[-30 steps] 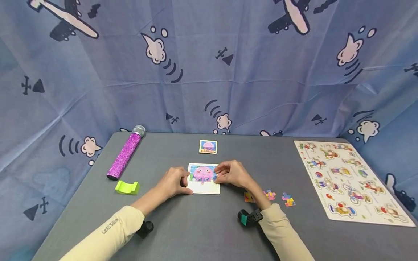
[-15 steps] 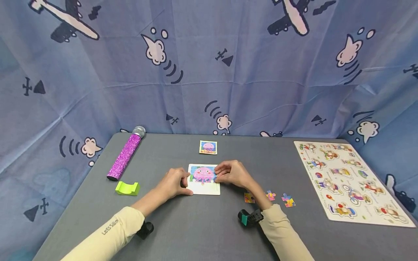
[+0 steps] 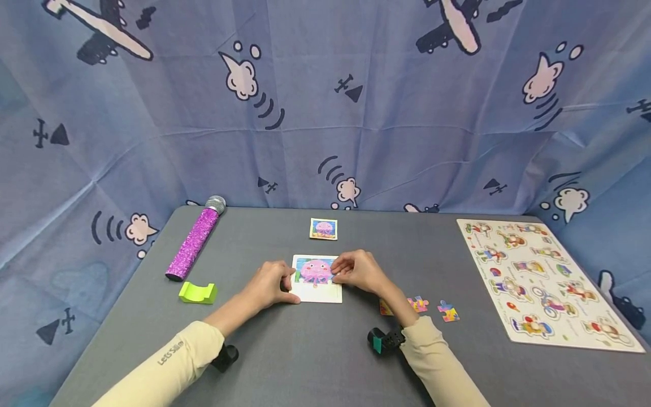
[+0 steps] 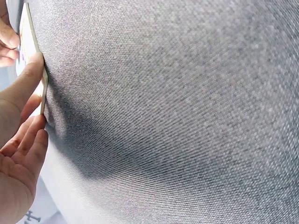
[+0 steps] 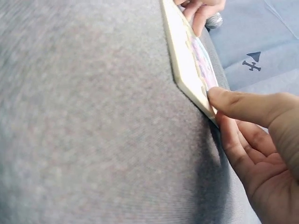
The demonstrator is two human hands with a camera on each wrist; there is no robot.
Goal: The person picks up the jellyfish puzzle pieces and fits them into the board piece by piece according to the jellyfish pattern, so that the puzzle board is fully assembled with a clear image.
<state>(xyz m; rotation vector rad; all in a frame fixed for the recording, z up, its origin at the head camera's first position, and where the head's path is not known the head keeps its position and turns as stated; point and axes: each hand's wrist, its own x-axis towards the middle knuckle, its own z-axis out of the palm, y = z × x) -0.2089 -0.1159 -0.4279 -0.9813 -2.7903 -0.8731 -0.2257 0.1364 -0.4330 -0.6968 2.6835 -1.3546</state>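
A white puzzle board (image 3: 315, 293) lies flat at the middle of the grey table. Its upper part holds a pink jellyfish picture (image 3: 314, 271), while the lower part is bare white. My left hand (image 3: 268, 285) grips the board's left edge, thumb near the lower left corner. At the right edge, my right hand (image 3: 358, 272) has its thumb on the picture side and its fingers along the border, as the right wrist view shows. Its fingers cover the picture's right end. Loose jigsaw pieces (image 3: 448, 311) lie beyond the right forearm, one partly hidden by it.
Behind the board lies a small jellyfish picture card (image 3: 323, 229). On the left are a glittery purple microphone (image 3: 195, 243) and a lime-green curved block (image 3: 198, 293). A large board of cartoon figures (image 3: 549, 282) lies far right. A blue printed curtain (image 3: 386, 158) hangs behind the table.
My right hand has shifted very slightly left at the board's right edge. My left hand and the board stay in place.
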